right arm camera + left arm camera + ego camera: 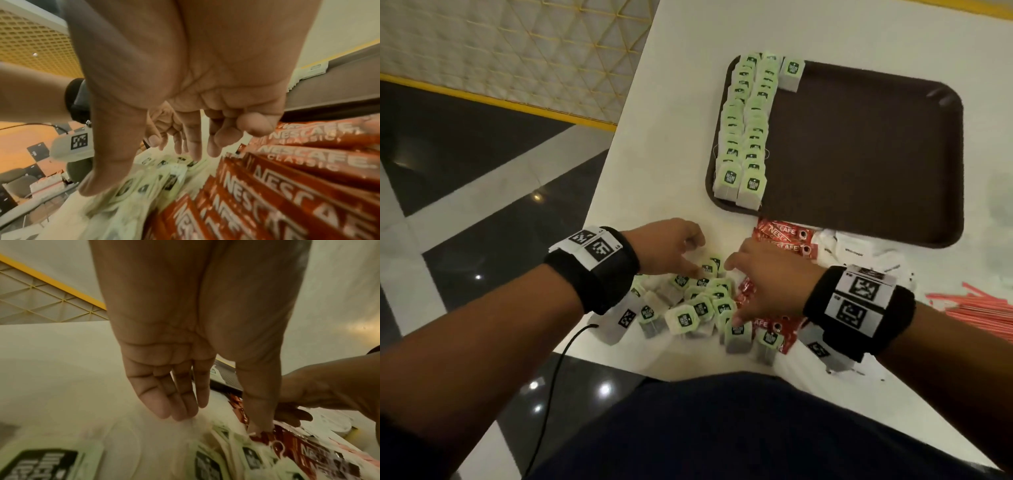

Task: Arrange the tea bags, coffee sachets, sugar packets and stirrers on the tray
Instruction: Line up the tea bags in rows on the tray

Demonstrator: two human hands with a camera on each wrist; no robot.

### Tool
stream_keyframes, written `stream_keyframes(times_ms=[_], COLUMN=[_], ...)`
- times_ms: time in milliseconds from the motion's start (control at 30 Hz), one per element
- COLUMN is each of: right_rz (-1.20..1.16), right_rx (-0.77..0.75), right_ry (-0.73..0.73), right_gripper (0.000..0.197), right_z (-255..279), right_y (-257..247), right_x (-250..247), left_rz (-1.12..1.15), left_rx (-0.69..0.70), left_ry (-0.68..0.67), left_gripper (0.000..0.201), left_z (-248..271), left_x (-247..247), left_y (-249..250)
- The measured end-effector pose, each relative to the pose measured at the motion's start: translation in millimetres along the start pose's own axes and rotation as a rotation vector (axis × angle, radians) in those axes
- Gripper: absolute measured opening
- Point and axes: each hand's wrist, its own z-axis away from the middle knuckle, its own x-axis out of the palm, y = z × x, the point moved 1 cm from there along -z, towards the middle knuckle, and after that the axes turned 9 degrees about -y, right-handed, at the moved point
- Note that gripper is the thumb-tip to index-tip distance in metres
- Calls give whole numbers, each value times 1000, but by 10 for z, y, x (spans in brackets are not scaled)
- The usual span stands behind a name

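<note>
The brown tray (859, 144) sits on the white table (674, 102) with two overlapping rows of green tea bags (744, 126) packed along its left rim and one more bag at the far left corner; the rest of its floor, to the right, is bare and open. The table's left edge runs close past the tray, and its near edge lies just under the loose pile of tea bags (702, 308), several of which sit right at that edge.

Red coffee sachets (787, 240) lie between the pile and the tray's near rim, partly hidden under the right hand. White sugar packets (852, 250) beside them are washed out and hard to separate. The red stirrers (976, 305) are cut off by the right side of the head view.

The left hand (671, 246) hangs over the far side of the pile with fingers relaxed and hanging down; in the wrist view its thumb tip (259, 426) touches down among the bags and sachets, and nothing is clearly held. The right hand (767, 281) is spread loosely over the pile's right side, fingers slightly bent, thumb on or just above the bags, gripping nothing.
</note>
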Motion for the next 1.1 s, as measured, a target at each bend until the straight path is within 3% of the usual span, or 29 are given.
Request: stream_keyframes(times_ms=[133,367,567,667,833,933,1100], right_rz=[96,105,57,5,-89,-212,-295], right_rx=[19,44,-6,-32,-118,-167,-174], right_ry=[47,105,147,158,183,146,168], right_gripper=[73,46,29,18,16,24,11], right_z=[-31,-80,-66,-56,-17,-4,116], right_y=[-109,-167,-183,-169,-150,-123,-70], right_x=[141,204,225,235,175,145,51], left_rz=[-69,-103,-151,-240,-331,-280,-90], left_rx=[6,-12,55,80,77,90,132], left_ry=[-45,15,103,100,71,57,73], left_gripper=[60,51,63,57,46,39,28], left_z=[6,-61,-94,-120,-165,-166,-134], left_x=[90,195,247,258,242,246,202], left_y=[76,40,6,10,35,37,19])
